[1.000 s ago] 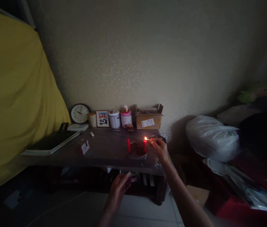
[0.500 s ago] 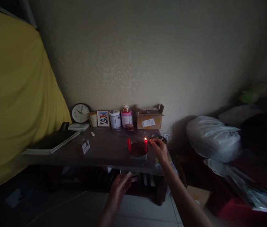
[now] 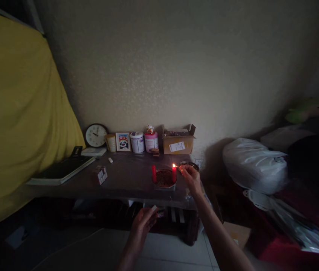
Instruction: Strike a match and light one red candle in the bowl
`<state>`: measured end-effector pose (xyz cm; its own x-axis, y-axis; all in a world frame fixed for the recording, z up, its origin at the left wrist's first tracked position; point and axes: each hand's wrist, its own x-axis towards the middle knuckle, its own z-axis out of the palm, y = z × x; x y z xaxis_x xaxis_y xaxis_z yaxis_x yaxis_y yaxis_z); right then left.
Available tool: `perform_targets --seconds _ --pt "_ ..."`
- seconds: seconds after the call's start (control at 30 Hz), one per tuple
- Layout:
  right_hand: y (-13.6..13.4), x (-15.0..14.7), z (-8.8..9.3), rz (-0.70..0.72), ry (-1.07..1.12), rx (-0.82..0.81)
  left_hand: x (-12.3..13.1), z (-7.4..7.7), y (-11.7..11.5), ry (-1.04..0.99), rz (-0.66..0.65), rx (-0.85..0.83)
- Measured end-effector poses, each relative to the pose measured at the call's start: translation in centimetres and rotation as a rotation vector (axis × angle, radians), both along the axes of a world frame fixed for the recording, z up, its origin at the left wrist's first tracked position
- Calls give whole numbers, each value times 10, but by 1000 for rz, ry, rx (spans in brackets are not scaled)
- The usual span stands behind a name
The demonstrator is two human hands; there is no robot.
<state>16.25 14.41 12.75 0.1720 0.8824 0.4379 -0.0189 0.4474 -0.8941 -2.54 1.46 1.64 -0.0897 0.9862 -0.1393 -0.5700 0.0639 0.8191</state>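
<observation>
My right hand [image 3: 190, 178] pinches a thin match [image 3: 177, 167], its tip in the flame at the wick of the right red candle [image 3: 174, 176]. A second red candle [image 3: 154, 174], showing no flame, stands upright to the left. Both candles rise from a round metal bowl [image 3: 165, 187] of dark, grainy material near the table's front edge. Lower down, in front of the table, my left hand [image 3: 142, 220] is closed around a small pale matchbox [image 3: 154, 208], mostly hidden by the fingers.
Behind my right hand sits another round dish [image 3: 189, 163]. A cube puzzle [image 3: 102, 175] and a large book [image 3: 63, 171] lie left on the dark table [image 3: 128, 177]. Along the wall stand a clock [image 3: 96, 135], tins [image 3: 137, 142] and a cardboard box [image 3: 178, 145]. White bags [image 3: 255, 163] are at right.
The flame at the right candle looks slightly taller and brighter. Both hands stay almost where they were, the right one still holding the match there.
</observation>
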Motion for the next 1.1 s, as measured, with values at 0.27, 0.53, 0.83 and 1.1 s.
perform_targets --seconds 0.27,0.53,0.83,1.1 --pt "-13 25 29 100 146 22 0 -5 5 -10 9 -13" --pt "-22 81 25 -25 -78 25 4 -2 3 7 15 -28" --pt "19 90 -30 -198 -330 -114 8 8 -2 49 7 -78" --pt "64 79 -48 -270 -484 -123 8 -8 4 29 -24 -73"
